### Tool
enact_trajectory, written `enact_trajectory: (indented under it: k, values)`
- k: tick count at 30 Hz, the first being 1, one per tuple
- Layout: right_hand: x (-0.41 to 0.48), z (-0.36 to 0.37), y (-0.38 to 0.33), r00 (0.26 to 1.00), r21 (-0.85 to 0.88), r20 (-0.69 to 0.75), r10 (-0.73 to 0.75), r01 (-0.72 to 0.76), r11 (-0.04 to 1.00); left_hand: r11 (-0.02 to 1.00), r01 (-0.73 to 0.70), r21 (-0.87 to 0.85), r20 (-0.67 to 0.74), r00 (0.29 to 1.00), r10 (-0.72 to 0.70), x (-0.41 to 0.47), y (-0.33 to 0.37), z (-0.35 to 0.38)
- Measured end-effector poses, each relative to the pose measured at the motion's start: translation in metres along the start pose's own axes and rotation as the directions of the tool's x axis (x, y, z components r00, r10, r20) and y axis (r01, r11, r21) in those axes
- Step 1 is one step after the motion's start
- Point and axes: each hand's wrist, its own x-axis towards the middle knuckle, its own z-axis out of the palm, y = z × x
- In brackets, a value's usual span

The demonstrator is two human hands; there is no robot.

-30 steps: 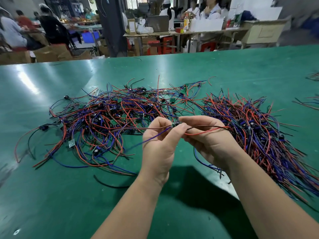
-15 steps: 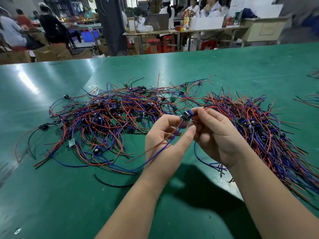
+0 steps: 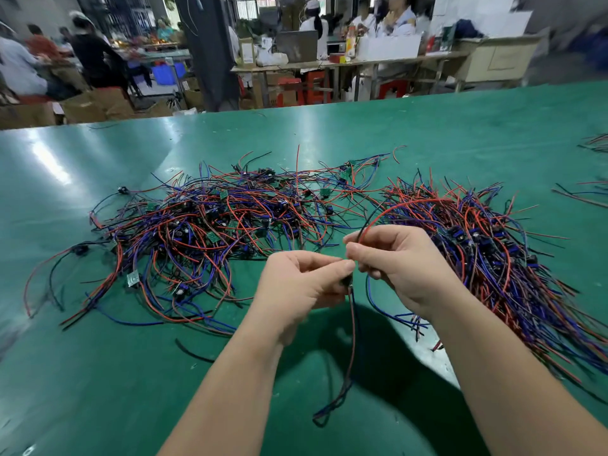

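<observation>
Red insulated lead (image 3: pixel 404 203) arcing upward, pinched by right hand (image 3: pixel 401 268), left hand (image 3: pixel 296 284) pinching small black component (image 3: pixel 346 280), hands nearly touching, slender red-blue wire pair (image 3: pixel 352 337) dangling beneath, tangled harness heap (image 3: pixel 210 232) beyond left hand, glossy green mat (image 3: pixel 98 373) underneath.

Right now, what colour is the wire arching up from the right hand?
The wire above the right hand is red, seen best in the head view.

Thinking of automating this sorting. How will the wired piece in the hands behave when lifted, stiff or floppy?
The wired piece is probably floppy: its blue and red leads dangle limp below the left hand. Somewhat springy too, since the red lead holds an arc above the right hand. Likely light: fingertips alone pinch it.
</observation>
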Motion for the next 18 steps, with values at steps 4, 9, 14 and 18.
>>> enact_trajectory:
  k: [4, 9, 14, 18]
  values:
    - [0.006, -0.012, -0.005, 0.977, 0.119, -0.174, 0.125, -0.105, 0.987, 0.987, 0.119, 0.107, 0.207, 0.968, -0.139, -0.004, 0.001, -0.001]
    - [0.006, -0.014, -0.005, 0.944, 0.252, -0.249, 0.216, -0.153, 0.955, 0.970, 0.140, 0.197, 0.331, 0.922, -0.200, -0.006, 0.004, -0.005]
    - [0.007, -0.012, -0.006, 0.919, 0.302, -0.343, 0.193, -0.086, 0.949, 0.964, 0.135, 0.228, 0.383, 0.898, -0.216, -0.008, 0.007, -0.017]
    - [0.007, -0.007, -0.003, 0.909, 0.336, -0.350, 0.225, -0.103, 0.936, 0.950, 0.147, 0.274, 0.415, 0.873, -0.255, -0.009, 0.005, -0.020]
